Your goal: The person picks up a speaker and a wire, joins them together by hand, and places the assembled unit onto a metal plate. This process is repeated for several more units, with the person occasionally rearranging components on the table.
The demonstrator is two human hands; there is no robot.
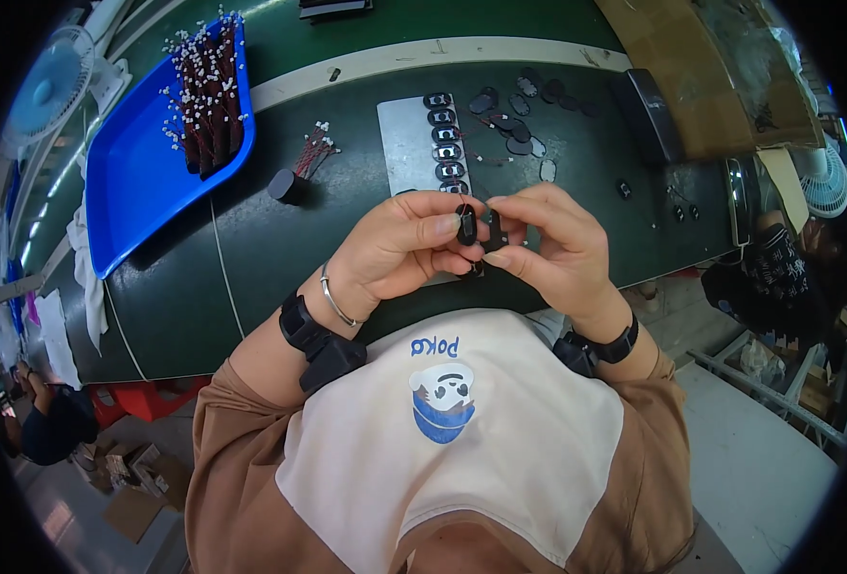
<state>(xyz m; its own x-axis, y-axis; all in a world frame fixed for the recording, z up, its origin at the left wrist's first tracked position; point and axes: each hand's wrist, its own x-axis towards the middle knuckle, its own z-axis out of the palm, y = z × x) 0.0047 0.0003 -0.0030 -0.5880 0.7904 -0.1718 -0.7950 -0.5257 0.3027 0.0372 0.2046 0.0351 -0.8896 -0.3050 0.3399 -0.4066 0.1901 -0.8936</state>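
Observation:
Between the thumb and fingers of my left hand is a small black oval part, held upright in front of me. My right hand pinches a small black plastic piece close beside it. Just beyond my hands lies a pale metal plate, with several black oval parts lined up along its right edge. Thin red wires with white connectors come off some of them. My fingers hide the plate's near end.
A blue tray at the left holds wire bundles with white connectors. A short black roll with wires stands nearer. Loose black oval pieces lie right of the plate. A black box and a cardboard box sit farther right.

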